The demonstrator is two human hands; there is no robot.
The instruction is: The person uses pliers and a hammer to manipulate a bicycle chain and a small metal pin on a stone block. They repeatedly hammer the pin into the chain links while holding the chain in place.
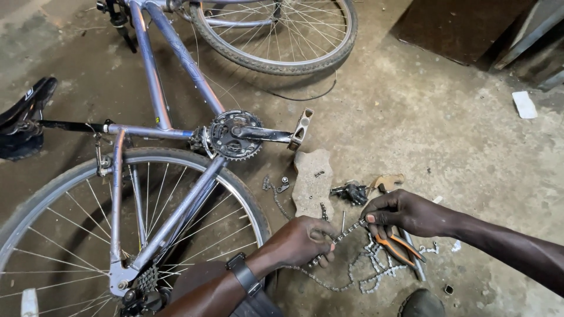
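Note:
A metal bicycle chain (364, 273) lies in loops on the concrete floor, and a short stretch of it is pulled taut between my two hands. My left hand (302, 239), with a dark watch on its wrist, grips one end of that stretch. My right hand (405, 212) pinches the other end between thumb and fingers. Orange-handled pliers (399, 246) lie just under my right hand; whether the hand also holds them is unclear. A purple-framed bicycle (176, 56) lies on its side to the left, its black chainring and crank (235, 135) without a chain.
A flat stone (311, 182) sits ahead of my hands with small metal parts (351, 192) and a wooden-handled tool (385, 182) beside it. The rear wheel (70, 235) is close on my left, the front wheel (282, 35) farther off. A white scrap (524, 104) lies at the right.

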